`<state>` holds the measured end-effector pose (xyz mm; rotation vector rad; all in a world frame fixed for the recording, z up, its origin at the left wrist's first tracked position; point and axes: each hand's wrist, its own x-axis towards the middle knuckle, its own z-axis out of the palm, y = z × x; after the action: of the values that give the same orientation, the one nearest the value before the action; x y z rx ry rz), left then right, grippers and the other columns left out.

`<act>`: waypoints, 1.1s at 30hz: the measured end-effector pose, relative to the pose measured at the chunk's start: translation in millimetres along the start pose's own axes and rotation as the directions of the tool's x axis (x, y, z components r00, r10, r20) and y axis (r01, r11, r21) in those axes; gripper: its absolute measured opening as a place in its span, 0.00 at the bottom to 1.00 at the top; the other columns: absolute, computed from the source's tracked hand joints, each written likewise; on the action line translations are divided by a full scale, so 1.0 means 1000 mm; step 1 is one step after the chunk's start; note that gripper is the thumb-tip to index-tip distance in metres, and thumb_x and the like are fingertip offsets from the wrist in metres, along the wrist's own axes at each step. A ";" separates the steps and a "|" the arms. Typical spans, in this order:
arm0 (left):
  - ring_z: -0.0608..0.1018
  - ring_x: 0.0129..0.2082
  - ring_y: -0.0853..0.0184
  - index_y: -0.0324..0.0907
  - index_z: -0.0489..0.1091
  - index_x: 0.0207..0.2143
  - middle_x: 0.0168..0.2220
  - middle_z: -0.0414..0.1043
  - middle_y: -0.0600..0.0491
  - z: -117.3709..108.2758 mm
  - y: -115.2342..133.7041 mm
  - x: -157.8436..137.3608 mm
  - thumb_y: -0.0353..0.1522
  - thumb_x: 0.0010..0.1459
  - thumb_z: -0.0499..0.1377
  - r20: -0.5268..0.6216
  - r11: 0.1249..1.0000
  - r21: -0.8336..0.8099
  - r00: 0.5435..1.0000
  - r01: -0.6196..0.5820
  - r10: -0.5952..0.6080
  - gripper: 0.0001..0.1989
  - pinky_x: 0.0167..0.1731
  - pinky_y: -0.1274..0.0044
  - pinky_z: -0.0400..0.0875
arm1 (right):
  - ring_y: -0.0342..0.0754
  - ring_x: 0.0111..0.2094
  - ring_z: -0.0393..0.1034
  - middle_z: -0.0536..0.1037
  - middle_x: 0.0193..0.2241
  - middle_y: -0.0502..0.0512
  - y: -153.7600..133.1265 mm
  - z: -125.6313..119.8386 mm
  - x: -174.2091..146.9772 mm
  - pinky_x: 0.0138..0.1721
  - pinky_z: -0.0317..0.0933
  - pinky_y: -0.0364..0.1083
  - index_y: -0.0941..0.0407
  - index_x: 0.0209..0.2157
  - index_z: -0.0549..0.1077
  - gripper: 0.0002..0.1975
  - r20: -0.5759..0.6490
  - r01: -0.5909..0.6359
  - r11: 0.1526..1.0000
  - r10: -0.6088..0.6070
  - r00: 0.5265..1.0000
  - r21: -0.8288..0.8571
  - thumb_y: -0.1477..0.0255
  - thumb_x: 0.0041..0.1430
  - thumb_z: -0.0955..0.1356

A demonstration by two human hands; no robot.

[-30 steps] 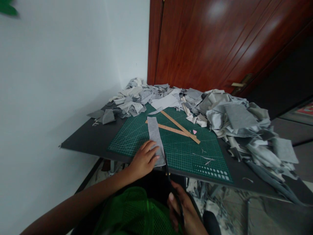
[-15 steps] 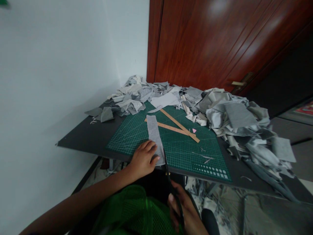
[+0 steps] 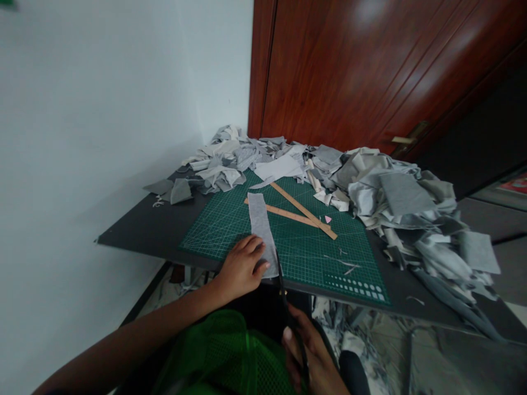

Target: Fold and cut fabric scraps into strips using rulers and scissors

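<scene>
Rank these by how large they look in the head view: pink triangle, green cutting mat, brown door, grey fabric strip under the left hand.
1. Brown door
2. Green cutting mat
3. Grey fabric strip, partly covered by the left hand
4. Pink triangle

A pale, plain wall (image 3: 102,109) fills the left side and turns a corner beside a reddish-brown wooden door (image 3: 329,82) — its glossy surface catches a soft gleam of light, and a handle (image 3: 405,140) shows toward its lower right. A dark table (image 3: 135,230) stands near the wall; below, scraps (image 3: 354,344) litter the floor (image 3: 389,326) — the right side lies dim and shadowed
</scene>
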<state>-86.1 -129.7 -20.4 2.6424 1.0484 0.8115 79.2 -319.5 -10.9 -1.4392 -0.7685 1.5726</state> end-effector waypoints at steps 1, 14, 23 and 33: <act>0.70 0.59 0.49 0.41 0.72 0.51 0.55 0.71 0.43 0.000 0.000 0.000 0.33 0.63 0.61 -0.002 1.000 0.005 1.000 0.002 -0.002 0.14 0.61 0.56 0.69 | 0.37 0.15 0.52 0.65 0.18 0.40 0.001 0.000 0.000 0.16 0.50 0.38 0.58 0.67 0.59 0.50 0.000 -0.002 1.000 0.002 1.000 0.003 0.40 0.55 0.70; 0.70 0.60 0.52 0.40 0.73 0.52 0.56 0.72 0.44 0.001 0.000 -0.001 0.32 0.66 0.58 0.003 1.000 0.026 1.000 0.013 -0.013 0.13 0.62 0.59 0.68 | 0.37 0.15 0.51 0.66 0.16 0.41 0.007 -0.004 0.000 0.16 0.48 0.37 0.56 0.68 0.60 0.48 -0.002 -0.043 0.999 0.043 0.999 -0.004 0.41 0.56 0.71; 0.70 0.61 0.53 0.42 0.74 0.53 0.56 0.72 0.45 0.003 -0.002 -0.001 0.30 0.66 0.56 -0.009 1.000 0.016 1.000 0.010 -0.010 0.14 0.62 0.59 0.69 | 0.37 0.15 0.53 0.68 0.18 0.43 0.004 -0.002 -0.004 0.16 0.49 0.37 0.54 0.66 0.64 0.47 -0.068 -0.047 0.999 0.046 0.997 -0.009 0.41 0.54 0.72; 0.70 0.60 0.53 0.41 0.74 0.53 0.55 0.72 0.45 0.002 0.000 -0.001 0.30 0.66 0.57 -0.013 1.000 0.006 1.000 0.014 -0.014 0.14 0.62 0.60 0.69 | 0.37 0.14 0.52 0.70 0.18 0.43 0.004 0.000 -0.003 0.16 0.48 0.38 0.56 0.66 0.63 0.48 -0.069 -0.049 0.999 0.049 0.996 0.006 0.41 0.53 0.73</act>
<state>-85.5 -130.2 -22.5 2.6349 1.0727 0.8255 78.9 -324.3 -13.3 -1.5114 -0.6938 1.5517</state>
